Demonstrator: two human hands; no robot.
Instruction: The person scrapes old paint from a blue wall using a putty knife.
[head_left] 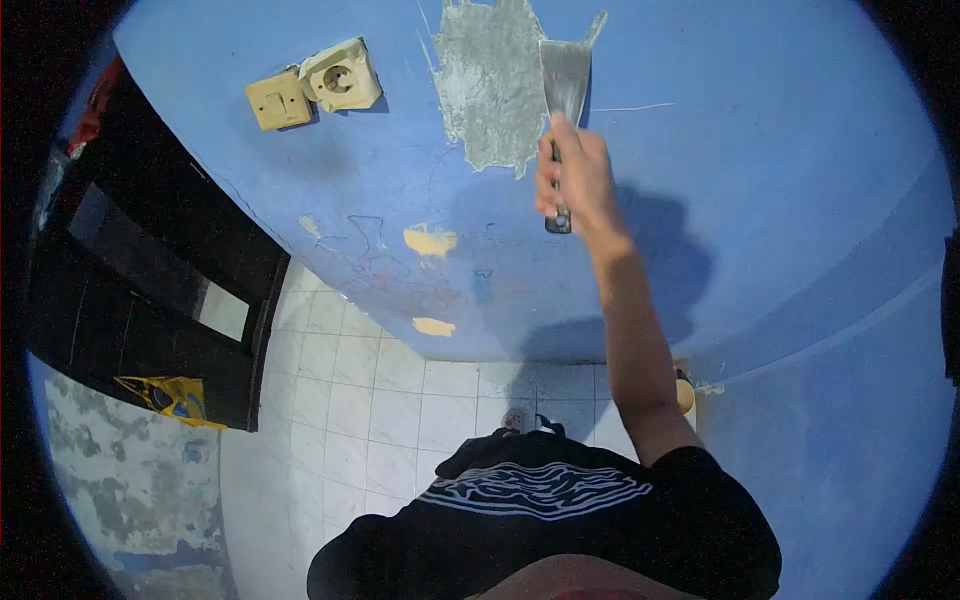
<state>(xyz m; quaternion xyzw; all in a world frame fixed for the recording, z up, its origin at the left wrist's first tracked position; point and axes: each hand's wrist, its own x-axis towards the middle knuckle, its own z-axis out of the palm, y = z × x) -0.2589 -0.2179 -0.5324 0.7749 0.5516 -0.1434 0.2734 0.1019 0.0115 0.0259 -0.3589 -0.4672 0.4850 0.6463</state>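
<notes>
My right hand (578, 180) is wrapped around the dark handle of a putty knife (566, 80), thumb pointing up along it. The wide metal blade lies against the blue wall (760, 110), at the right edge of a rough grey patch (490, 90) where the paint is gone. A thin pale scratch runs across the paint to the right of the blade. Nothing of my left hand shows in the view.
Left of the patch, a wall socket (341, 78) and a light switch (279, 101) are mounted on the wall. Lower down are cream bare spots (430, 240). A dark cabinet (150, 250) stands at the left, above white floor tiles (390, 400). A yellow bag (175, 398) hangs near it.
</notes>
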